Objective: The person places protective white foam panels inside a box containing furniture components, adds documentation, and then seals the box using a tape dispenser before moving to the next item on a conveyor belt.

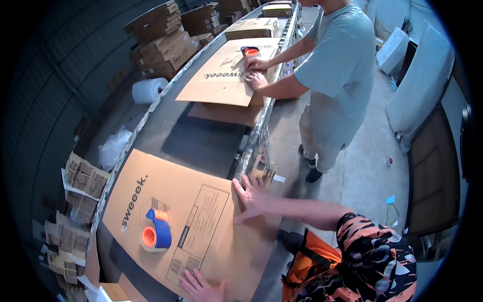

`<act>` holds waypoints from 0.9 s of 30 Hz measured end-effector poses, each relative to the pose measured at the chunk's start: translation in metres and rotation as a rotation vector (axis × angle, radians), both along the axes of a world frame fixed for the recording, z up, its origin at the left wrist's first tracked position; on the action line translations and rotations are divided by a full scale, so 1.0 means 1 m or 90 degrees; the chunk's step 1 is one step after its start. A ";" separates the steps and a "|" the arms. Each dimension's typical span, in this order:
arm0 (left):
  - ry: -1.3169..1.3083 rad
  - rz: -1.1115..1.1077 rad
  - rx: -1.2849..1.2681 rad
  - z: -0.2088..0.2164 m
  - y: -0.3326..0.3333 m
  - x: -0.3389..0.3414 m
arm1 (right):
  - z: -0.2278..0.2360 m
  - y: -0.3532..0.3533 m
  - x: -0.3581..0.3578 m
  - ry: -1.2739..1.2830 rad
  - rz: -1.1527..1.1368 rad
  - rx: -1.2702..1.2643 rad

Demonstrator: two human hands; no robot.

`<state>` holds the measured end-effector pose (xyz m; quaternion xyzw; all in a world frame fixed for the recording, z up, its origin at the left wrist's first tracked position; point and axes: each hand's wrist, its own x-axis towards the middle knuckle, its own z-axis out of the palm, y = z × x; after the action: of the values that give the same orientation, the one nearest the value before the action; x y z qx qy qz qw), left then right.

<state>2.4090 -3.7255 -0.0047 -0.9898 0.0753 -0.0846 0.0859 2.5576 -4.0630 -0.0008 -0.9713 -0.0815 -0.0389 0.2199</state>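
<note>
Brown cardboard lies beneath both hands: the left grip, at the bottom edge of the frame, rests with fingers apart on the lower end of a large carton, while the right grip, right of centre, is spread over its upper right edge. Neither looks clamped; whether the right fingertips hook around that edge, I cannot tell. The carton fills the lower middle of the frame, on a dark conveyor belt. A blue and orange tape dispenser sits unheld on top, left of a printed panel. Should one hand lift or press much harder than the other, the carton could tip and the dispenser slide off; leaning hard near the edge might buckle the board. Farther out, at upper centre, a co-worker handles another carton; a careless shove up the belt could knock the two together.
</note>
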 end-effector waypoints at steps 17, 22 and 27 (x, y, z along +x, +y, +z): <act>0.069 -0.218 -0.054 0.040 -0.071 0.069 | -0.069 0.051 0.026 -0.625 0.283 0.013; 0.136 -0.151 -0.009 0.011 -0.096 0.117 | -0.063 0.025 0.026 -0.488 0.326 0.127; 0.166 -0.063 0.023 0.014 -0.098 0.106 | -0.234 -0.044 -0.024 -0.079 -0.253 0.790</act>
<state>2.5149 -3.8233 0.0094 -0.9859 0.1358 0.0422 0.0886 2.5337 -4.1069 -0.2346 -0.6568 0.1246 -0.1745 0.7229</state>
